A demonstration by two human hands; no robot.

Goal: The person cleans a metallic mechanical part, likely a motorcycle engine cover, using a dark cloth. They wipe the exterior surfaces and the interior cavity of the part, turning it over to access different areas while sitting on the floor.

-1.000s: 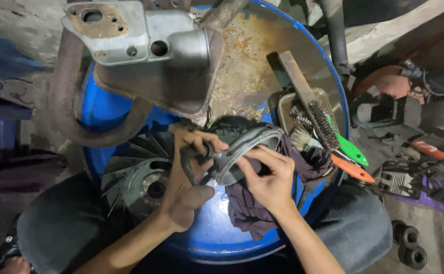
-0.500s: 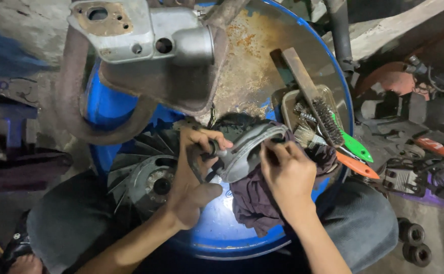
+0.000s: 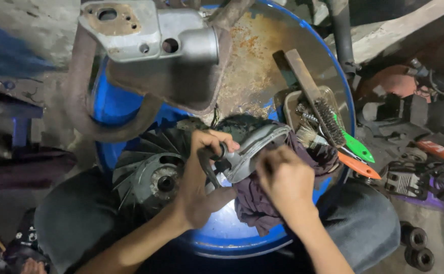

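Note:
My left hand (image 3: 201, 177) grips a curved grey metal part (image 3: 255, 147) by its dark handle end, holding it over the blue drum lid (image 3: 217, 231). My right hand (image 3: 283, 182) is closed and blurred, pressing on the dark purple rag (image 3: 255, 205) against the near side of that part. The rag hangs under the part and over the drum. Whether the right fingers pinch the rag or something small is hidden.
A finned grey fan wheel (image 3: 148, 170) lies left of my hands. A small tray (image 3: 295, 104) holds a wire brush (image 3: 316, 104), a paintbrush and green and orange handled tools (image 3: 356, 147). A large metal casting (image 3: 146, 33) sits on the rusty drum top. Machine parts crowd the floor at right.
My right hand slid from the part's underside up its rim and back down, rubbing with the rag. My left hand kept its grip. The view drifted slightly.

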